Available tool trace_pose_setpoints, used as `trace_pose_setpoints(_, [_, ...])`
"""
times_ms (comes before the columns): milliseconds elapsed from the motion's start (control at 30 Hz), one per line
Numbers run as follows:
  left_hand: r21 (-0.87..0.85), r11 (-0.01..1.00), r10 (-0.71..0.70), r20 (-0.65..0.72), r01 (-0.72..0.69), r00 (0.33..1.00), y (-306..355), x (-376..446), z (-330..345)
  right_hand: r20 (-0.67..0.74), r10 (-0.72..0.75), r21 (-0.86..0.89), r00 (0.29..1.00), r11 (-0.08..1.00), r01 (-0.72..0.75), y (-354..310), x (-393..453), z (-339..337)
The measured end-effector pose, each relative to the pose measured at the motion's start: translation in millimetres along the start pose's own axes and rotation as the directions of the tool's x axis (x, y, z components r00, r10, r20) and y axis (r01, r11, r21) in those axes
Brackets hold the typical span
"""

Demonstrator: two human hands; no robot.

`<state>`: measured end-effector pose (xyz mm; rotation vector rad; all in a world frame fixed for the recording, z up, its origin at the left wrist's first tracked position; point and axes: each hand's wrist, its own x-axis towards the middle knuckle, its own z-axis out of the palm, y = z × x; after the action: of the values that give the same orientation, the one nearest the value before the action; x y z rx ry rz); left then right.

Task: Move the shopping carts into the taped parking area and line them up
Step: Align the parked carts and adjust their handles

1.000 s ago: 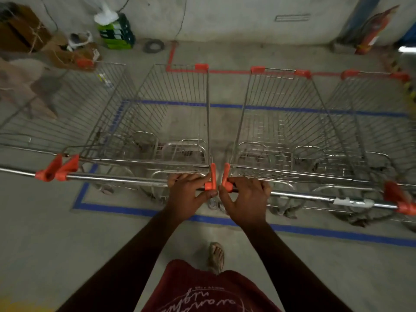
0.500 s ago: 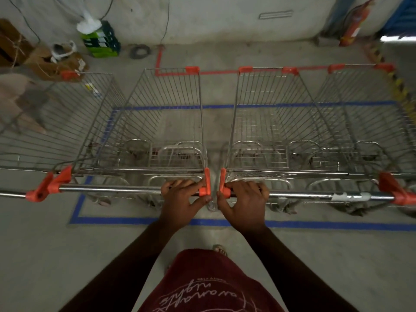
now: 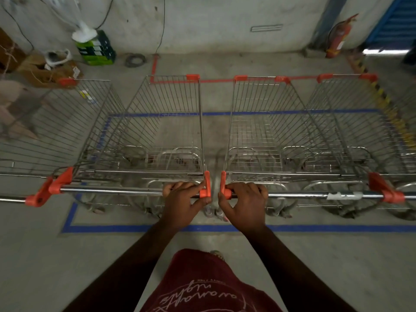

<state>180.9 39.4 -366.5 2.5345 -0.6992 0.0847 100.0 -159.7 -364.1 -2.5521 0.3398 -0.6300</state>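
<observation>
Several wire shopping carts with orange corner caps stand side by side facing the far wall. My left hand (image 3: 183, 202) grips the handle bar of the centre-left cart (image 3: 162, 131) at its right end. Beside it, my right hand (image 3: 244, 202) grips the handle bar of the centre-right cart (image 3: 258, 131) at its left end. A third cart (image 3: 351, 131) stands to the right and another cart (image 3: 51, 129) to the left. Blue floor tape (image 3: 112, 228) marks a rectangle around the middle carts; the leftmost cart sits mostly outside its left edge.
Red floor tape (image 3: 213, 81) runs along the carts' front ends. A green crate (image 3: 96, 50), cardboard boxes (image 3: 38, 70) and a cable coil (image 3: 135, 60) lie at the back left. A fire extinguisher (image 3: 337, 39) leans at the back right, with yellow-black hazard tape (image 3: 387, 104) nearby.
The two middle carts have rolled forward with my hands on their bars. The blue tape's front line now lies nearer to me, behind the handles.
</observation>
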Motion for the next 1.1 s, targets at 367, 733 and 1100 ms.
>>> trace_pose_setpoints(367, [-0.184,0.982,0.05,-0.022,-0.053,0.999,-16.7,-12.8,-29.6,-0.041,-0.064,0.058,0.997,0.996,0.066,-55.8,-11.7,0.9])
trace_pose_setpoints(733, [-0.279,0.958,-0.001,-0.241,-0.068,0.97,-123.5,-77.9,-109.3,0.065,-0.279,0.374,0.958,0.897,0.236,-202.0,-26.5,46.6])
trace_pose_setpoints(1100, [-0.239,0.969,-0.145,-0.353,0.06,0.924,-303.4,-179.9,-234.3,0.183,-0.365,0.565,0.913,0.799,0.207,-412.0,-84.7,148.6])
